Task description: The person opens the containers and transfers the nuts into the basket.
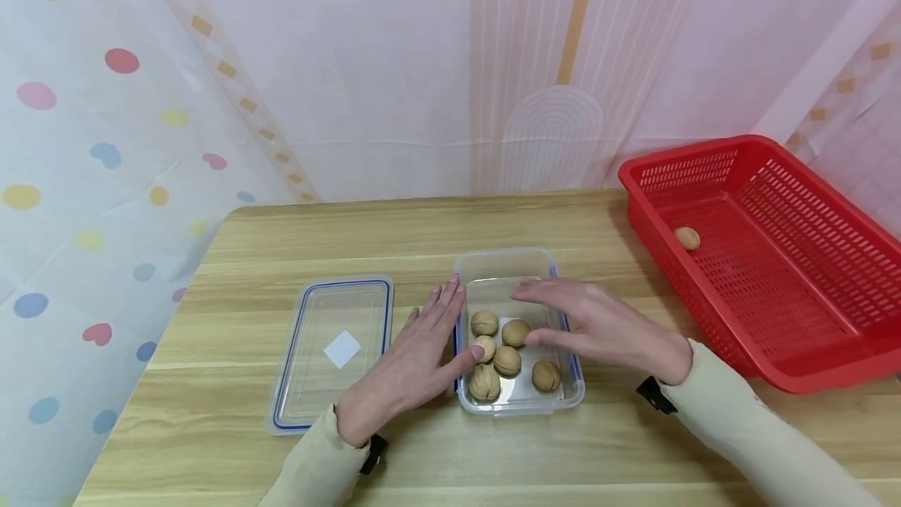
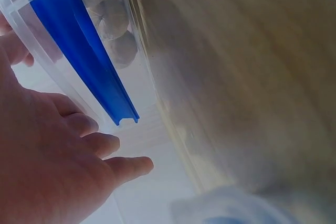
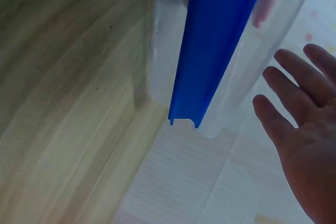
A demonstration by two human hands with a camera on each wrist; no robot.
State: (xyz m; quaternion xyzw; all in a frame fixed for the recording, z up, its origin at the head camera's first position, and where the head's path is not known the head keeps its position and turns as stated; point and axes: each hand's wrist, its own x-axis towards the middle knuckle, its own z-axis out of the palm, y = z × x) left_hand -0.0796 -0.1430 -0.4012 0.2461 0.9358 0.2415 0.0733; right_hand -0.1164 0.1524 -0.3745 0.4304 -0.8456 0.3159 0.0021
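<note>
A clear plastic container [image 1: 521, 405] with blue side clips stands on the table, uncovered. Several walnuts [image 1: 507, 361] lie inside, mostly toward its left and near part. At the container's left wall is my left hand [image 1: 411, 362], fingers stretched out and thumb reaching over the walnuts. My right hand [image 1: 598, 323] hovers over the right wall with its fingers extended above the inside. Neither hand grips anything. Close beside the left fingers, a blue clip [image 2: 84, 56] hangs down in the left wrist view. The right wrist view has another blue clip [image 3: 215, 45] near the right hand's spread fingers.
Left of the container lies its clear lid [image 1: 303, 390] with a blue seal and a white diamond-shaped label. A red plastic basket [image 1: 711, 303] stands at the right, holding one walnut [image 1: 687, 238]. A patterned curtain [image 1: 394, 84] hangs behind the wooden table [image 1: 225, 382].
</note>
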